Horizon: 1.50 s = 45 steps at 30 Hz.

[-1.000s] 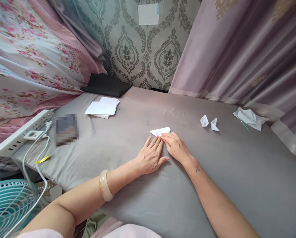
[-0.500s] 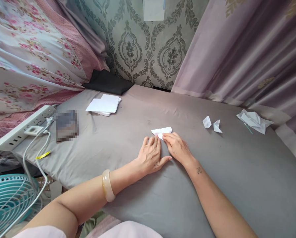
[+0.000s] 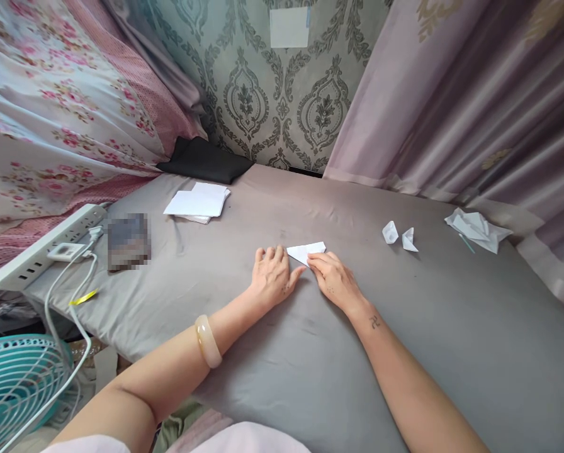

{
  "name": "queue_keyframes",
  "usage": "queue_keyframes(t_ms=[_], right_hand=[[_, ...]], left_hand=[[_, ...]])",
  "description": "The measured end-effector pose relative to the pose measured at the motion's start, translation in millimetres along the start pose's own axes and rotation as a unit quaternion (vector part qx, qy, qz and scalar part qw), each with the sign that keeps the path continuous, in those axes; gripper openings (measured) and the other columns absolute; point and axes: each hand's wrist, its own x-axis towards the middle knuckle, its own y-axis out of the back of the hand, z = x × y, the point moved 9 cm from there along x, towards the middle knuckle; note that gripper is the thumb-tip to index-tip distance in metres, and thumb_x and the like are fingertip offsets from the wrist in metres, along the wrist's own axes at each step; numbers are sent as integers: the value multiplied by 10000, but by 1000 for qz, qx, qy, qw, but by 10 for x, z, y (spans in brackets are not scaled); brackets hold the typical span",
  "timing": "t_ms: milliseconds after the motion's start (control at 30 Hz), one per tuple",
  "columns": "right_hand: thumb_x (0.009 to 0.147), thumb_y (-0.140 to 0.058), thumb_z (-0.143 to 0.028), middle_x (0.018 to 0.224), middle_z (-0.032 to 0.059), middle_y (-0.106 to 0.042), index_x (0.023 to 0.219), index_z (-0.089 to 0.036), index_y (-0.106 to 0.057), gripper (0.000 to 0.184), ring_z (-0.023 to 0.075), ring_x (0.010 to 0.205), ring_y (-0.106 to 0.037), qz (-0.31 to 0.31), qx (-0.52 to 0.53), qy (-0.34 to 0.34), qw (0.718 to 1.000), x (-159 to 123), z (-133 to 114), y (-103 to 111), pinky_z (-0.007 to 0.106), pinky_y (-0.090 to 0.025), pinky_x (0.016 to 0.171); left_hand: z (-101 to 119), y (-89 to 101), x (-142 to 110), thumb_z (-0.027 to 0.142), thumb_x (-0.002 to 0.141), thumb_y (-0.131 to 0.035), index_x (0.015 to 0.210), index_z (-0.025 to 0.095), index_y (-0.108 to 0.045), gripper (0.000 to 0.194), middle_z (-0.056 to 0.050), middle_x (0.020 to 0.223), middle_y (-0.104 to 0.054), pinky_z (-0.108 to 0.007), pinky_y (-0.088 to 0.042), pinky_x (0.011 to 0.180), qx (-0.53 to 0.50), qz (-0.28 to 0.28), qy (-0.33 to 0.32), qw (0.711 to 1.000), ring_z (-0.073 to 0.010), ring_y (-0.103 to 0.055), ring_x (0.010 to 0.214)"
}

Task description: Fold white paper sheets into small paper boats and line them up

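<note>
A small folded piece of white paper (image 3: pixel 305 250) lies on the grey cloth in front of me, with a pointed left end. My right hand (image 3: pixel 335 278) presses its lower right side with the fingers together; the thumb is hidden beneath the hand. To the left of the paper, my left hand (image 3: pixel 273 275) rests palm down on the cloth, fingers stretched out and thumb pointing right. Whether its fingertips touch the paper's left tip I cannot tell.
Two small folded paper shapes (image 3: pixel 390 233) and crumpled paper (image 3: pixel 480 229) lie to the right. At the left are a paper stack (image 3: pixel 194 202), a pixelated dark object (image 3: pixel 128 241), a power strip (image 3: pixel 12 274) with white cables and a turquoise fan (image 3: pixel 15 384). Black cloth (image 3: pixel 206 160) lies behind.
My left hand has slid left, off the paper, uncovering more of it. The paper now shows a smoother, more pointed outline. My right hand stays on it.
</note>
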Motion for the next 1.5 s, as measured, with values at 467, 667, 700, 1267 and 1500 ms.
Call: queue_keyframes(t_ms=[467, 667, 700, 1267, 1500], right_hand=[[872, -476, -232, 913, 48, -699, 963, -220, -698, 241, 188, 871, -635, 187, 83, -151, 967, -129, 692, 227, 319, -495, 826], [880, -504, -236, 964, 69, -673, 993, -213, -694, 222, 207, 940, -592, 175, 53, -138, 973, -123, 509, 245, 350, -473, 876], [874, -522, -234, 1005, 72, -670, 1015, -217, -692, 221, 212, 979, -580, 174, 49, -134, 974, -123, 480, 255, 361, -462, 907], [922, -513, -252, 981, 43, -673, 1071, -226, -673, 220, 193, 967, -534, 79, 13, -113, 990, -74, 303, 119, 324, -417, 892], [908, -539, -251, 965, 43, -665, 1039, -217, -677, 193, 198, 938, -538, 78, 8, -150, 986, -52, 371, 116, 320, -412, 873]], left_hand=[[-402, -344, 431, 292, 780, -627, 1117, 137, -594, 372, -128, 1120, -562, -352, -453, 867, -300, -78, 94, 946, -218, -567, 961], [-255, -373, 656, 144, 744, -596, 1074, 168, -612, 331, -67, 1041, -614, -306, -492, 837, -338, -82, 4, 938, -160, -587, 869], [-233, -365, 679, 139, 742, -592, 1072, 173, -616, 332, -60, 1029, -621, -306, -496, 832, -343, -81, -9, 936, -157, -590, 859], [-354, -258, 500, 258, 792, -614, 1041, 165, -624, 265, -65, 1003, -607, -298, -507, 766, -360, -41, 24, 932, -148, -576, 796], [-39, -218, 462, 198, 879, -498, 912, 202, -680, 185, -66, 1014, -633, -330, -486, 860, -293, -37, -126, 947, -201, -567, 951]])
